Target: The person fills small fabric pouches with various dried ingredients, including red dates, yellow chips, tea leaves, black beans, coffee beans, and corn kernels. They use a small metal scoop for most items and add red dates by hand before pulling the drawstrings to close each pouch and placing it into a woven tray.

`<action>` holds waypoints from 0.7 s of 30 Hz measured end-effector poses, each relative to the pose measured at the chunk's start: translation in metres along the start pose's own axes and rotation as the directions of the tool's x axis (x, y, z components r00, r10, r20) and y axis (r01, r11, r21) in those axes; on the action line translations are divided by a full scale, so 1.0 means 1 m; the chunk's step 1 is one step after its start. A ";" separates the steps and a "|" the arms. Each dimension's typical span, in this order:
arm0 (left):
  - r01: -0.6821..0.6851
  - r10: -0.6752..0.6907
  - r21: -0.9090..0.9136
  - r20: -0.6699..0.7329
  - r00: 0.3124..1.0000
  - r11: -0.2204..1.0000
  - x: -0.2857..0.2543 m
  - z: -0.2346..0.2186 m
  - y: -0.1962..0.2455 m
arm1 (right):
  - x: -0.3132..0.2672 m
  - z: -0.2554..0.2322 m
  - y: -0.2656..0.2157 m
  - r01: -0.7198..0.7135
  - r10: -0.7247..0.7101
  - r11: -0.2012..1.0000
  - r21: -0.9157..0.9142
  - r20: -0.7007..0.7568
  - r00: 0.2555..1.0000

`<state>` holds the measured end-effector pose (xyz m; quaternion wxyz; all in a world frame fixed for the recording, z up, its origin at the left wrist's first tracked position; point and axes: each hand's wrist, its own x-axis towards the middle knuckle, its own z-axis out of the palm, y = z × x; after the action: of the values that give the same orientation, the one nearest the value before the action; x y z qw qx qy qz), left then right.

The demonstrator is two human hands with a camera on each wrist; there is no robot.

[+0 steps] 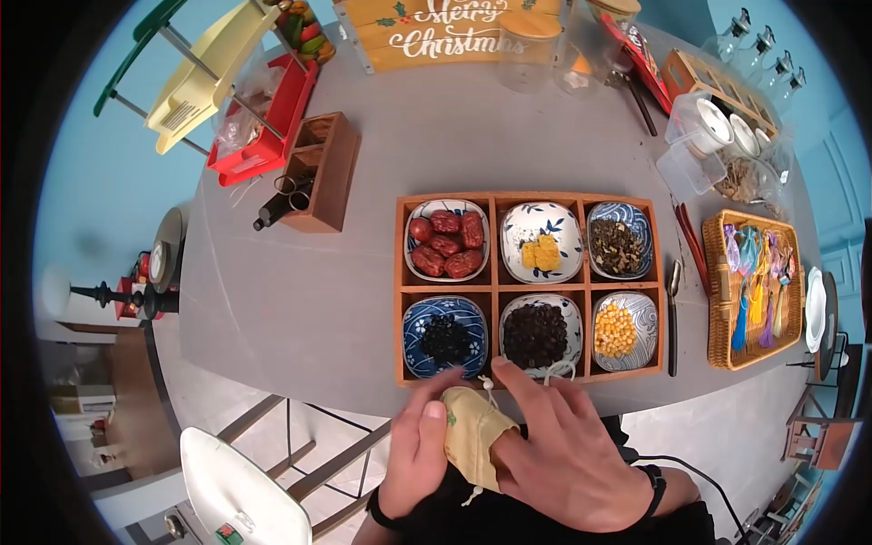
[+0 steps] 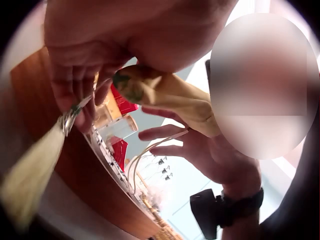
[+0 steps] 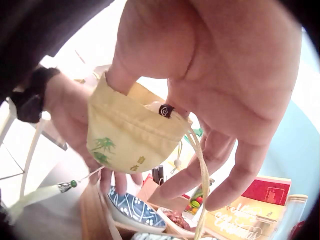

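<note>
My left hand (image 1: 420, 450) holds a small yellow drawstring pouch (image 3: 131, 131), thumb on its side in the head view. The pouch carries a green bamboo print and a dark label at its rim. A pale tassel (image 2: 35, 170) hangs from its bottom on a thread. My right hand (image 1: 572, 454) reaches into the pouch's mouth with the thumb and a finger, while its other fingers stretch out past the rim. A white cord (image 3: 201, 165) with a bead trails from the mouth. The pouch's inside is mostly hidden.
Just beyond my hands stands a divided wooden tray (image 1: 495, 289) with several dishes: red dates (image 1: 445, 243), yellow lumps (image 1: 541, 253), dried leaves, black berries, dark dried fruit and yellow kernels (image 1: 615, 330). A spoon (image 1: 673, 318) and a wicker basket (image 1: 719, 309) of tassels lie right. A wooden box (image 1: 329, 182) stands left.
</note>
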<state>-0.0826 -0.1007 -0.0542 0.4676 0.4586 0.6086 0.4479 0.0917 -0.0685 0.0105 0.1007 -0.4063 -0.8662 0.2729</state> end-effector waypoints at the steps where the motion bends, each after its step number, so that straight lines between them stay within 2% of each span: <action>1: 0.260 -0.229 -0.148 0.196 0.953 0.954 -0.001 -0.004 -0.003 | 0.003 0.000 -0.001 0.010 -0.010 1.000 -0.006 0.003 1.000; 3: 0.280 -0.236 -0.199 0.216 0.947 0.939 -0.004 -0.003 -0.018 | 0.011 0.003 -0.003 -0.032 0.033 0.999 -0.032 0.039 0.999; 5: 0.370 -0.324 -0.425 0.179 0.929 0.826 -0.008 -0.003 -0.031 | 0.011 0.012 0.000 -0.022 0.022 0.999 -0.044 0.003 1.000; 7: 0.356 -0.312 -0.418 0.173 0.934 0.836 -0.010 -0.006 -0.036 | 0.013 0.017 0.003 -0.015 0.013 0.998 -0.061 -0.029 0.999; 9: 0.347 -0.307 -0.409 0.163 0.938 0.844 -0.010 -0.009 -0.037 | 0.017 0.018 0.005 0.011 -0.012 0.998 0.060 0.015 1.000; 10: 0.368 -0.326 -0.434 0.171 0.930 0.823 -0.009 -0.010 -0.037 | 0.021 0.020 0.006 0.011 -0.012 0.998 0.062 0.019 1.000; 11: 0.386 -0.343 -0.458 0.178 0.922 0.801 -0.007 -0.011 -0.036 | 0.026 0.022 0.007 0.058 -0.055 0.996 0.065 -0.043 0.998; 12: 0.350 -0.347 -0.535 0.109 0.931 0.769 -0.004 -0.006 -0.029 | 0.031 0.025 0.008 0.105 -0.098 0.992 0.063 -0.106 0.990; 13: 0.349 -0.348 -0.537 0.109 0.931 0.768 -0.001 -0.006 -0.026 | 0.033 0.028 0.008 0.105 -0.098 0.992 0.062 -0.104 0.990; 15: 0.435 -0.467 -0.596 0.111 0.877 0.675 0.003 -0.009 -0.023 | 0.038 0.034 0.008 0.131 -0.119 0.986 0.101 -0.118 0.986; 16: 0.440 -0.499 -0.642 0.101 0.860 0.628 0.005 -0.007 -0.021 | 0.039 0.034 0.007 0.134 -0.122 0.986 0.104 -0.113 0.986; 19: 0.427 -0.470 -0.632 0.111 0.876 0.646 0.006 -0.011 -0.025 | 0.046 0.032 0.006 0.137 -0.134 0.990 0.039 -0.079 0.988; 21: 0.411 -0.450 -0.628 0.107 0.887 0.661 0.007 -0.013 -0.027 | 0.050 0.031 0.008 0.100 -0.099 0.994 -0.045 0.031 0.995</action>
<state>-0.1002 -0.0998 -0.0791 0.6689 0.1035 0.5251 0.5158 0.0524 -0.0388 -0.0215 0.0923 -0.3608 -0.8929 0.2533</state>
